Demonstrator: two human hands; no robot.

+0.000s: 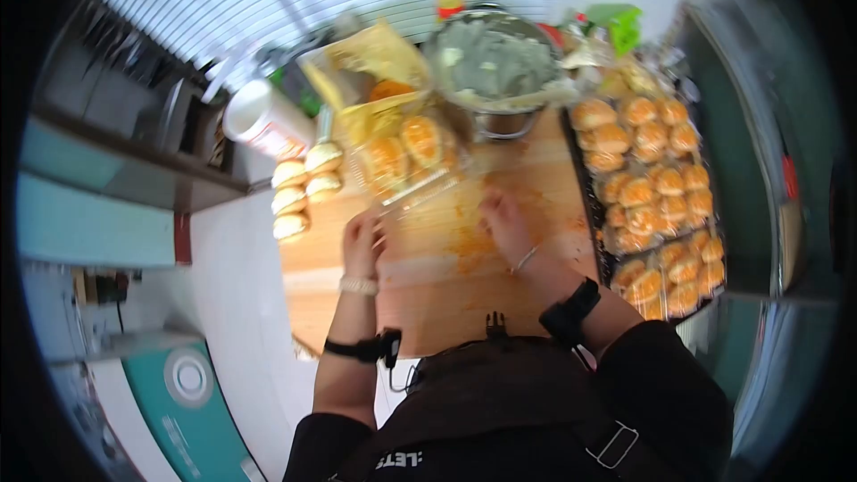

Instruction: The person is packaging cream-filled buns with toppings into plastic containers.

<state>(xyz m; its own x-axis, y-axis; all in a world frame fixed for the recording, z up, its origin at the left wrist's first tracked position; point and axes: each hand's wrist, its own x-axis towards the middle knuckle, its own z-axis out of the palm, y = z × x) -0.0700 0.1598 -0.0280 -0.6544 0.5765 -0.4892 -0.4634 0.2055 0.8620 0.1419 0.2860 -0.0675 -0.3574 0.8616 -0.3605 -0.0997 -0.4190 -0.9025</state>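
My left hand [363,237] is just below the near left corner of a clear plastic box [412,195]. Its fingers look curled, but blur hides whether they touch the box or pinch anything. Inside the box lie two oval buns [421,141] with orange crumb topping. To the right, over the orange crumbs [469,245] on the wooden board, is my right hand [505,220]. Its fingers are bent and smeared by motion, and I see no object in them. Behind the box, an opened yellow bag [382,58] holds some orange filling or topping.
A metal bowl [496,114] of pale cream stands at the back. Plain buns [290,200] sit in rows on the left of the wooden board [420,303], beside a white tub [266,118]. On the right, a black tray [595,230] carries several packs of crumb-topped buns [639,192].
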